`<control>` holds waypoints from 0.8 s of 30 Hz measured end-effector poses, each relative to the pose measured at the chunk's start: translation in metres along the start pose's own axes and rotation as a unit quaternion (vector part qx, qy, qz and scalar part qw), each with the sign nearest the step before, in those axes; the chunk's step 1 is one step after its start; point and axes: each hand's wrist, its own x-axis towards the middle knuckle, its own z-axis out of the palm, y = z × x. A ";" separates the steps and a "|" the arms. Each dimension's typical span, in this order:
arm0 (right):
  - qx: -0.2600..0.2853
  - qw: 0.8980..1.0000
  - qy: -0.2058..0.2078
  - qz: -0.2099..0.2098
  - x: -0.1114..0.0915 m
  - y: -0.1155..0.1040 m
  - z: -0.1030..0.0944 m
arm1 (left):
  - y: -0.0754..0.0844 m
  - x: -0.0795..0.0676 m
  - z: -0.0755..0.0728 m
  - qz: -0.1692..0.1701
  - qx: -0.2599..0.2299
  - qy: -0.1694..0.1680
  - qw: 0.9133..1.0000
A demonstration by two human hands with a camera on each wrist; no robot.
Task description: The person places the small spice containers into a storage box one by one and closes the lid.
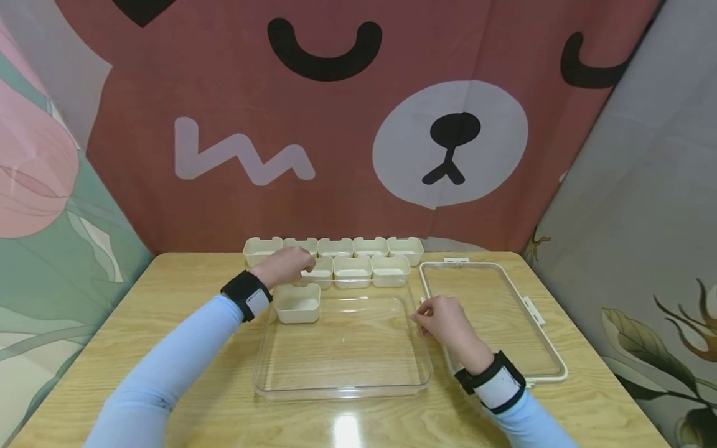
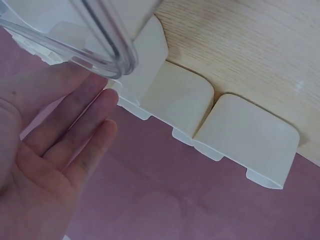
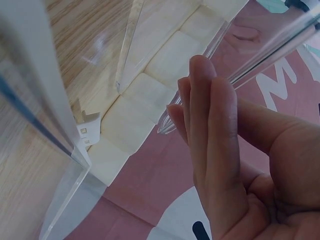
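Observation:
A clear plastic box (image 1: 344, 393) lies in front of me with one small cream bin (image 1: 297, 305) in its far left corner. Behind it stand two rows of the same cream bins (image 1: 352, 274). My left hand (image 1: 282, 266) reaches over to the left end of the nearer row, where its thumb and fingertips pinch the rim of a bin (image 1: 322, 275); the fingers hide part of that bin. At the box's right rim, my right hand (image 1: 445, 320) rests its fingertips against the edge. In the right wrist view its fingers (image 3: 202, 105) are nearly straight.
A clear lid (image 1: 493, 311) with a cream frame and side latches lies on the wooden table (image 1: 196, 379), right of the box, partly under my right wrist. The far bins (image 1: 406, 249) stand close to a reddish-brown cloth (image 1: 336, 205) with an animal face.

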 end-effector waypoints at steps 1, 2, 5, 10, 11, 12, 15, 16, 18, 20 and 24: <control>-0.001 1.000 0.001 -0.003 0.000 0.000 0.000 | -0.001 0.000 0.000 0.001 0.003 -0.001 1.000; -0.001 1.000 0.002 -0.005 -0.001 -0.001 0.000 | -0.001 0.000 0.001 0.003 0.006 0.000 1.000; -0.006 1.000 0.002 -0.004 -0.001 -0.001 0.000 | -0.001 -0.001 0.000 0.005 0.007 0.001 1.000; -0.009 1.000 -0.002 0.004 -0.001 -0.002 0.000 | -0.002 0.000 0.002 0.008 -0.002 0.000 1.000; -0.010 1.000 -0.003 0.005 -0.001 -0.002 0.000 | -0.003 0.000 0.003 0.007 -0.004 -0.001 1.000; -0.010 1.000 -0.003 0.005 -0.001 -0.002 0.000 | -0.003 0.000 0.004 0.007 -0.004 0.000 1.000; -0.012 1.000 0.000 0.001 -0.002 -0.001 0.001 | -0.005 0.000 0.007 0.001 -0.011 -0.001 1.000; -0.014 1.000 0.001 0.000 -0.001 -0.001 0.001 | -0.006 0.001 0.007 0.000 -0.013 -0.001 1.000; -0.016 1.000 0.002 -0.002 0.000 -0.002 0.001 | -0.007 0.001 0.008 -0.003 -0.020 -0.003 1.000; -0.022 1.000 0.003 -0.003 0.000 -0.002 0.001 | -0.009 0.002 0.009 -0.006 -0.028 -0.005 1.000; -0.032 0.999 0.000 -0.001 -0.001 -0.003 0.000 | -0.012 0.004 0.012 -0.008 -0.033 -0.009 0.999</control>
